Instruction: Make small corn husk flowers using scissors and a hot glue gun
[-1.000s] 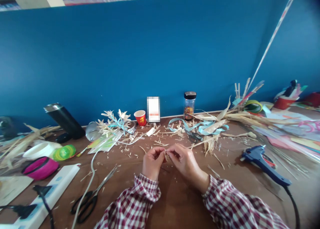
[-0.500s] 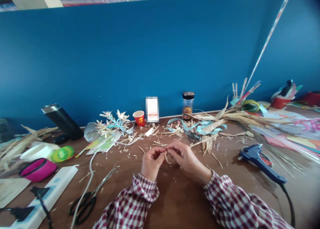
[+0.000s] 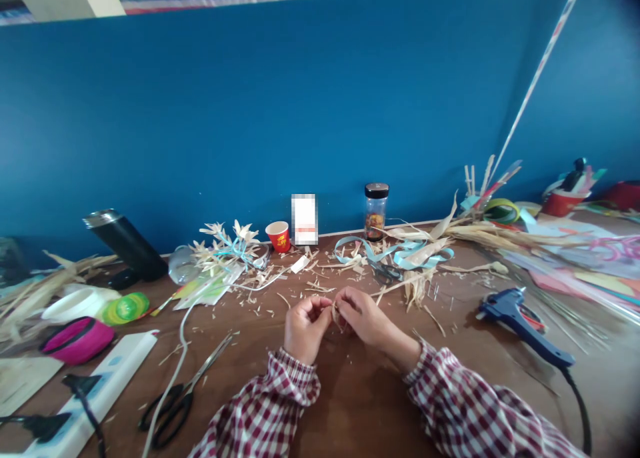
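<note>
My left hand and my right hand meet over the middle of the brown table. Both pinch a small pale strip of dried husk that curls between the fingertips. Both sleeves are red-and-white check. Husk scraps lie scattered just beyond my hands. A bunch of pale husk flowers tied with light blue ribbon rests further back on the left.
Black-handled scissors and a white power strip lie at the left front. A blue glue gun sits to the right. Against the blue wall stand a red paper cup, a glass jar and a black flask.
My hands have drawn slightly closer together and lowered a little, and the husk strip now curls more tightly between the fingers. Nothing else has moved.
</note>
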`<state>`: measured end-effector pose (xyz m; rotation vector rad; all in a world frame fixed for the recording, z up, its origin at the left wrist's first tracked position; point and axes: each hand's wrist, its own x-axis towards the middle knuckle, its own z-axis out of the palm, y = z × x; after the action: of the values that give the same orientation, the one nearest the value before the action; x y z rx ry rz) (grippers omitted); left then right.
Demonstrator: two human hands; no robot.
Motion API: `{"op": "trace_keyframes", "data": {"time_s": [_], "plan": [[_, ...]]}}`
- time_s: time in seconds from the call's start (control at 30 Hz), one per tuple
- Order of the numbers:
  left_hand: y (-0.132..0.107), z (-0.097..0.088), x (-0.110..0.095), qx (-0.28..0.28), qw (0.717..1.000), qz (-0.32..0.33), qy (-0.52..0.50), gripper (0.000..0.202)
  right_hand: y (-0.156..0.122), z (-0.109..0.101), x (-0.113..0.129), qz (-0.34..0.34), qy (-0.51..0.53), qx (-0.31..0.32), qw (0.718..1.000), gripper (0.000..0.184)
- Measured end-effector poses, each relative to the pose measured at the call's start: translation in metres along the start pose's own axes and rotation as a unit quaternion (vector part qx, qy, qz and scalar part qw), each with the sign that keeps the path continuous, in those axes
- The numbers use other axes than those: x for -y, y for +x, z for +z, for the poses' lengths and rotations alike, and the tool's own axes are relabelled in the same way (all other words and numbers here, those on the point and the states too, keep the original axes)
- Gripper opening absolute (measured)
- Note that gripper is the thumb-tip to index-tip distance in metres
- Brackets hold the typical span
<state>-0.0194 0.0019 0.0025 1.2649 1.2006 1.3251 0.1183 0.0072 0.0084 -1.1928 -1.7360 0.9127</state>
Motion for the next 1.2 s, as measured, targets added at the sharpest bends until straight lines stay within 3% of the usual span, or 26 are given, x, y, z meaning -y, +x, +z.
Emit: {"op": "trace_keyframes", "data": {"time_s": [0.1,0.3,0.47,0.7,0.83,0.9,0.97,1.03,1.1,1.13,1.2], "plan": [[0.0,-0.001,0.0,-0.001,1.0,-0.009,-0.015,0.011,0.002,-0.003,0.001,0.032,0.088,0.036,0.995,0.015],[0.0,0.0,0.001,0.022,0.999,-0.033,-0.037,0.013,0.005,-0.013,0.004,-0.031,0.073,0.019,0.997,0.014],[0.002,-0.001,0.006,0.007,0.998,-0.034,-0.054,0.013,0.004,-0.004,-0.002,0.041,0.144,0.017,0.989,0.025],[0.0,0.0,0.005,0.016,0.997,-0.044,-0.061,0.015,0.004,-0.006,0.001,0.034,0.26,0.044,0.964,0.027],[0.0,0.001,0.007,0.017,0.994,-0.065,-0.088,0.016,0.006,-0.011,0.001,0.099,0.411,0.019,0.906,0.022],[0.002,0.001,0.009,0.01,0.99,-0.079,-0.113,0.017,0.009,-0.019,-0.001,0.105,0.473,-0.018,0.874,0.02],[0.004,0.001,0.009,-0.004,0.987,-0.093,-0.131,0.018,0.013,-0.028,-0.005,0.093,0.491,-0.083,0.862,0.018],[0.005,0.001,0.009,-0.02,0.985,-0.105,-0.137,0.019,0.015,-0.036,-0.008,0.067,0.451,-0.186,0.87,0.017],[0.005,0.0,0.009,-0.031,0.986,-0.109,-0.125,0.019,0.013,-0.038,-0.006,0.024,0.35,-0.248,0.903,0.015],[0.005,0.0,0.009,-0.034,0.988,-0.105,-0.109,0.019,0.011,-0.036,-0.004,-0.004,0.282,-0.239,0.929,0.015],[0.005,-0.001,0.008,-0.032,0.994,-0.084,-0.065,0.017,0.006,-0.029,0.003,-0.073,0.139,-0.147,0.977,0.019]]}}
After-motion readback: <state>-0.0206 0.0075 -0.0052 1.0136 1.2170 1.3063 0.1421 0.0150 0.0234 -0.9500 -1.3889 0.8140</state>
